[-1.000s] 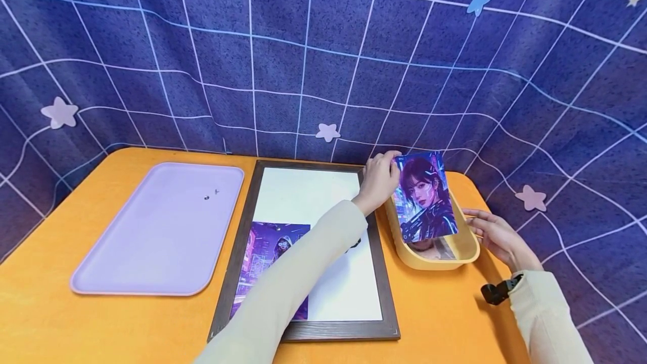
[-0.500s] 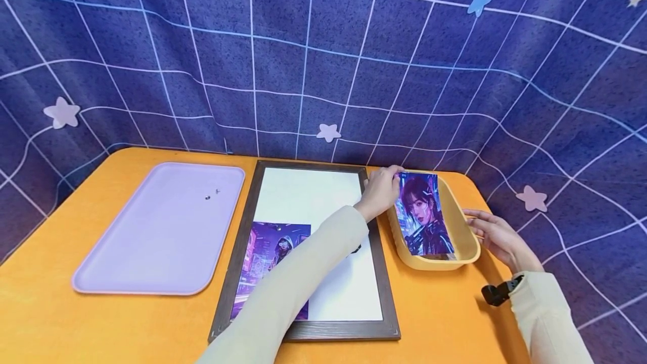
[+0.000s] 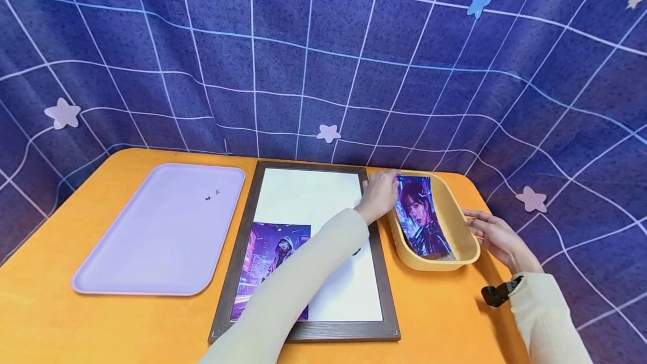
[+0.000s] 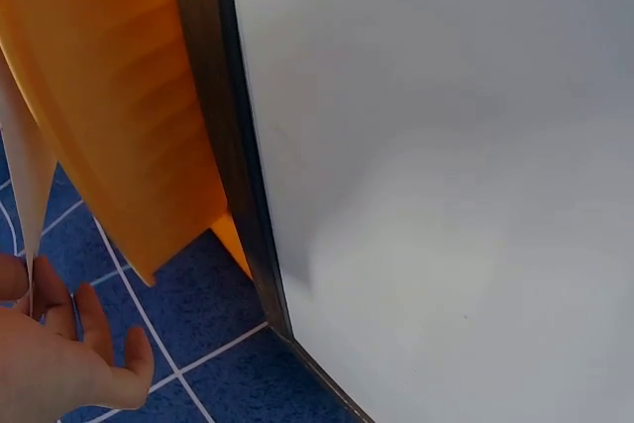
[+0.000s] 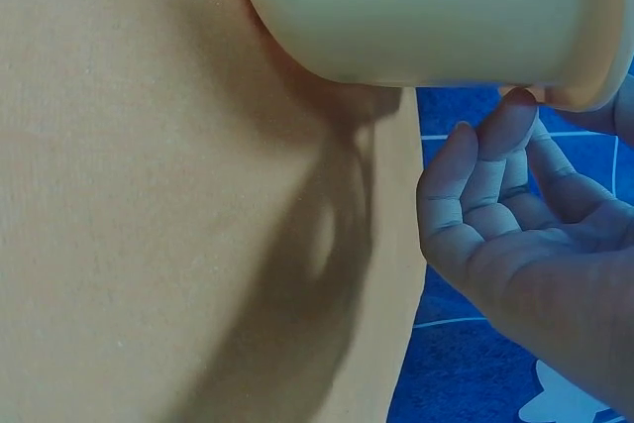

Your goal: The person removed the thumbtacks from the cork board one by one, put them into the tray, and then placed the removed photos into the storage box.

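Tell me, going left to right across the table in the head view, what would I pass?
Lilac tray → dark-framed white board → left hand pinching a picture card → yellow tub → right hand at the tub's right rim.

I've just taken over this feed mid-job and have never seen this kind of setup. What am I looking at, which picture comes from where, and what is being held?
There is no machine here: a person works with two bare hands and wears three cameras. The large picture is from the head, looking down at an orange table. The two close-ups are from the wrists.

On the table lie a lilac tray, a dark picture frame with a white backing and one purple photo on it, and a yellow tub.

The left hand pinches the top edge of a photo card that stands tilted inside the tub. The right hand rests with relaxed fingers at the tub's right rim; the right wrist view shows its fingertips just under that rim. The left wrist view shows mostly the frame's white backing.
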Motion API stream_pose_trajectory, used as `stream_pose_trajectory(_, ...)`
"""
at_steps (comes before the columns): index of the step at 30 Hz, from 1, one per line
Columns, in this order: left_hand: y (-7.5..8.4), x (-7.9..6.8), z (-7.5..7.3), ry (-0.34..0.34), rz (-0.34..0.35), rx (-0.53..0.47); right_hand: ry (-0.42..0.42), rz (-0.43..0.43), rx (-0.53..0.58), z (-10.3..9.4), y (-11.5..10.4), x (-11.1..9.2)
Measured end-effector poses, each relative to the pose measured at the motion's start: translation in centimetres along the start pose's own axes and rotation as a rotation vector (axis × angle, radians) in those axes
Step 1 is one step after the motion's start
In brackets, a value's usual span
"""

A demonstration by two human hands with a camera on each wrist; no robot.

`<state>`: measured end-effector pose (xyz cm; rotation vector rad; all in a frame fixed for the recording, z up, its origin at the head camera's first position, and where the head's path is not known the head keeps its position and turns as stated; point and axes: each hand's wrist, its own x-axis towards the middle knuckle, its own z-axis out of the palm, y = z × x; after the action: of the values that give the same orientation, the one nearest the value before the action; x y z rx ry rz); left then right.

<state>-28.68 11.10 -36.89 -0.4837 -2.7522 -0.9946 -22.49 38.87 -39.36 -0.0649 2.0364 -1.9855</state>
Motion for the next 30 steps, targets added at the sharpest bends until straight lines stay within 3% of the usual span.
stream_pose_trajectory(9,0.49,0.01,0.17,-0.030,0.004,0.024,0.022,0.015,-0.015,-0.05,0.08,-0.08)
stream_pose_trajectory(18,0.77,0.05,-0.55,-0.120,0.031,0.085,-0.003,-0.002,-0.021,-0.06,0.05,-0.02)
stream_pose_trajectory(30,-0.15,-0.40,-0.06,-0.241,0.147,0.309,0.013,0.010,-0.018,0.07,-0.03,-0.12)
